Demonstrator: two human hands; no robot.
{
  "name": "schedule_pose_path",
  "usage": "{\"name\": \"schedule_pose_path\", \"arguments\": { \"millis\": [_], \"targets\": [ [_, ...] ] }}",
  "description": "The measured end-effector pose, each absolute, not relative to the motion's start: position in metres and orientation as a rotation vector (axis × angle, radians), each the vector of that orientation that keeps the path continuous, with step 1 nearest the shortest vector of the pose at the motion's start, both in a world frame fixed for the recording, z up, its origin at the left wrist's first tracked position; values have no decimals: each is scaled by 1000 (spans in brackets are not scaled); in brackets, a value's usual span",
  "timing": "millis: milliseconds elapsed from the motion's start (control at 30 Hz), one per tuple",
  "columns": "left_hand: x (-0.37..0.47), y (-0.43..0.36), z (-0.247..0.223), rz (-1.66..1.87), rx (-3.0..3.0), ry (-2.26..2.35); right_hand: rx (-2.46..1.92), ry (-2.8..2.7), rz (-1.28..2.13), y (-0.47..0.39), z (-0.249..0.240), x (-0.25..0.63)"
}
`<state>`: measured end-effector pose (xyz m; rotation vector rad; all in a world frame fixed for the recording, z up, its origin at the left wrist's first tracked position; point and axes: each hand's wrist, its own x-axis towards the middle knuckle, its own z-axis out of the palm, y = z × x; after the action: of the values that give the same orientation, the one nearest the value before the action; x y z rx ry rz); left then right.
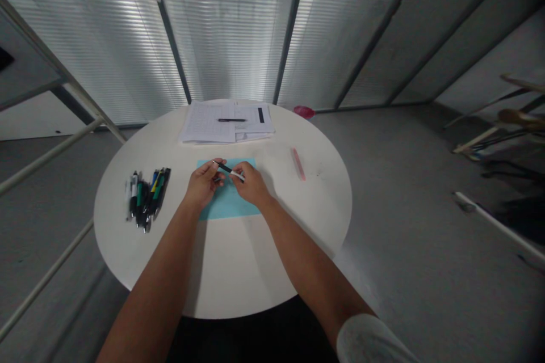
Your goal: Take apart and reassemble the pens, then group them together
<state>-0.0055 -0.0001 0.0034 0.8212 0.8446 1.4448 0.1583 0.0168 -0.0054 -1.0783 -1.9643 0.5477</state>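
Between my hands is a black and white pen (225, 168), tilted down to the right. My left hand (206, 182) pinches its dark end between thumb and fingers. The white end is gripped by my right hand (251, 184). Under both hands lies a light blue sheet (230, 204) on the round white table (230, 272). To the left, a bunch of several pens (147, 198) in black, green, white, yellow and blue rests on the tabletop.
Stacked papers (208, 122) lie at the table's far edge, with a black pen (232, 120) on top. A pinkish strip-like object (298, 164) is on the right side. A metal frame (51, 164) stands left of the table; chairs (511, 122) are at far right.
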Motion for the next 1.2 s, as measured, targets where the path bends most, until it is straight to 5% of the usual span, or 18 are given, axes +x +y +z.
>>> {"name": "schedule_pose_path", "arguments": {
  "millis": [1200],
  "targets": [
    [-2,0,6,1478,746,860,-1123,-2013,549,15,-1,161]
  ]
}}
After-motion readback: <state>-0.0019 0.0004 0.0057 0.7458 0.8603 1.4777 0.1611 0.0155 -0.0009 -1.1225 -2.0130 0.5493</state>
